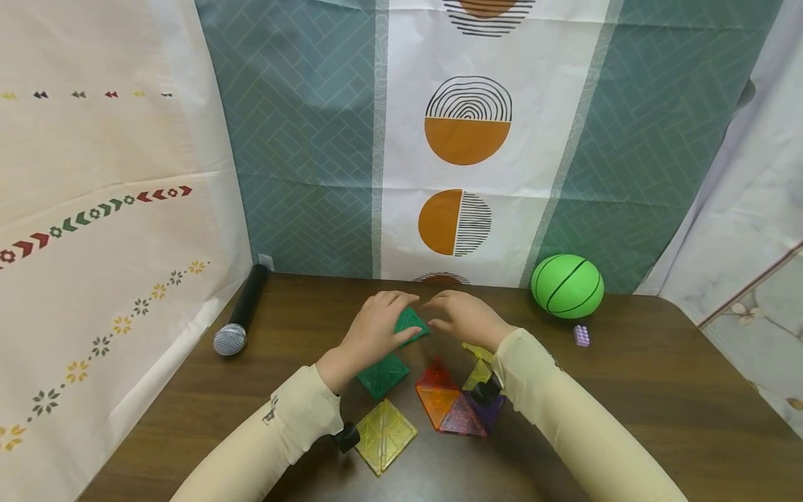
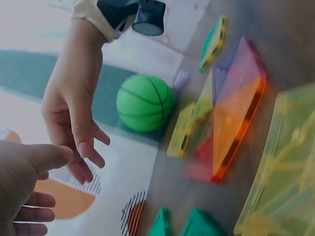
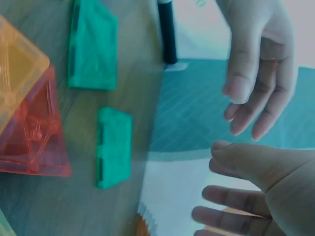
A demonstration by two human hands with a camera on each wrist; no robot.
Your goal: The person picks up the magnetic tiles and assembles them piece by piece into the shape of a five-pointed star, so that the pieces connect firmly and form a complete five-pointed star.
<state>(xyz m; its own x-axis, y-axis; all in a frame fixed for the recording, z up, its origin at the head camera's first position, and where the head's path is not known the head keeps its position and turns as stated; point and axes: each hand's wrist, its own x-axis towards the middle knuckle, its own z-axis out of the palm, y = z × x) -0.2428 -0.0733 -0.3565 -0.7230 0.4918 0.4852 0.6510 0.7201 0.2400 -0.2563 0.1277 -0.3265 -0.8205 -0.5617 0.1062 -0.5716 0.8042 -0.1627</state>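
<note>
My left hand (image 1: 375,329) and right hand (image 1: 469,318) hover over the far half of the table, fingertips facing each other and loosely bent. Neither holds anything; the right wrist view shows a gap between them. Near the left hand lie two green translucent magnetic tiles (image 1: 381,376). Between the forearms a cluster of triangular tiles forms a partial ring: a red tile (image 1: 437,377), an orange tile (image 1: 436,403), a pinkish tile (image 1: 463,417) and a purple tile (image 1: 489,411). Yellow tiles (image 1: 478,376) adjoin it, partly hidden by the right sleeve. Two yellow triangles (image 1: 385,438) make a diamond by the left wrist.
A black microphone (image 1: 241,317) with a silver head lies at the table's left edge. At the back right sit a green ball (image 1: 567,286) and a small lilac building block (image 1: 581,335). Patterned cloths (image 1: 301,139) hang behind and at both sides of the brown table (image 1: 627,390).
</note>
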